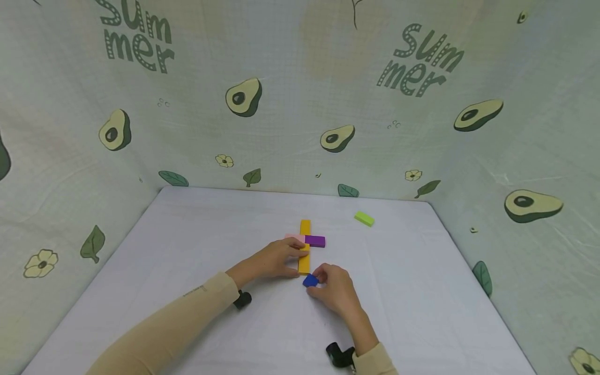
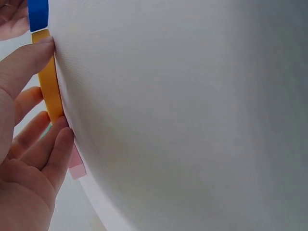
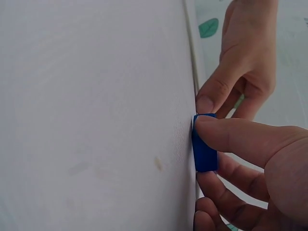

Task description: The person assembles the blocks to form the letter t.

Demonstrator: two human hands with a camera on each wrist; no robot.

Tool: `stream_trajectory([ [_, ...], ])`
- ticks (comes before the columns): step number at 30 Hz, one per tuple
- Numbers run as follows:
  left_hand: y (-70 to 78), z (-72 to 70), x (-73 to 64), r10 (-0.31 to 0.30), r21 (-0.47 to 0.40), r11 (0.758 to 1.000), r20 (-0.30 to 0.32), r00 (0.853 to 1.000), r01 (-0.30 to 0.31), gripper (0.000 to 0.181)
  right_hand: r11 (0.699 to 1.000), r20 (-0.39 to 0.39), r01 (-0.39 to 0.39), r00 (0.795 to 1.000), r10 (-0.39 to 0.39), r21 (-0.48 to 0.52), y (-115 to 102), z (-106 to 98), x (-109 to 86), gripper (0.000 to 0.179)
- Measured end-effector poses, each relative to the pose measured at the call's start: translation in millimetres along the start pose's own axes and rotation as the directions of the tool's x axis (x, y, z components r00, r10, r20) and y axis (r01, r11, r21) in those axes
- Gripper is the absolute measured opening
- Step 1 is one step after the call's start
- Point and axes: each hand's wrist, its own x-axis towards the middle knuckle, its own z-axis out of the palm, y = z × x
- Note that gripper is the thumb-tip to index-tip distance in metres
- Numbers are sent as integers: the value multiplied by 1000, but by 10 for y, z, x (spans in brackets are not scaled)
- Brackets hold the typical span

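Observation:
A cross of flat blocks lies on the table: yellow block (image 1: 304, 264) pieces run lengthwise, with a pink block (image 1: 294, 237) to the left and a purple block (image 1: 315, 241) to the right. My left hand (image 1: 279, 258) holds the near yellow piece, its thumb by the near end and its fingers farther along, partly covering the pink block. Just below that end, my right hand (image 1: 335, 286) pinches a small blue block (image 3: 205, 149) between thumb and fingers. In the left wrist view the blue block (image 2: 38, 14) stands close to the yellow end, with a narrow gap between.
A lime green block (image 1: 364, 219) lies apart at the back right of the white-covered table (image 1: 225, 219). Printed cloth (image 1: 290, 104) hangs behind and at both sides. Dark wrist cameras (image 1: 339, 355) sit near both sleeves.

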Motion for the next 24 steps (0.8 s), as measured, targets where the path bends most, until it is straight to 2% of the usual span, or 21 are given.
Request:
stream_trajectory([
  [24,-17,3,0,26,13,1000,-5,1000,-26,62,1000,10,5,1000,-5,-16,-30,19,14,35],
])
